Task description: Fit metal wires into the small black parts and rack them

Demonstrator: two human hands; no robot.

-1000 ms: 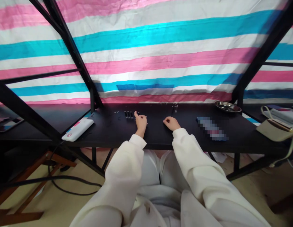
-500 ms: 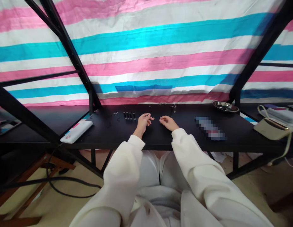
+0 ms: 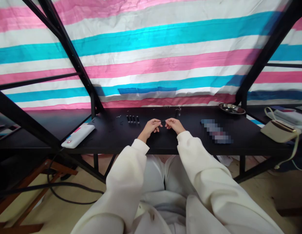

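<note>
On the black table, the small dark piece pinched between the fingertips of the left hand and the right hand is too small to identify, and so are the four dark pieces in a row on the table's back left and the tiny bits at its back edge. A pixelated patch on the table's right half hides whatever lies there. Beyond the table's left end, a flat object is cut off by the picture's edge.
</note>
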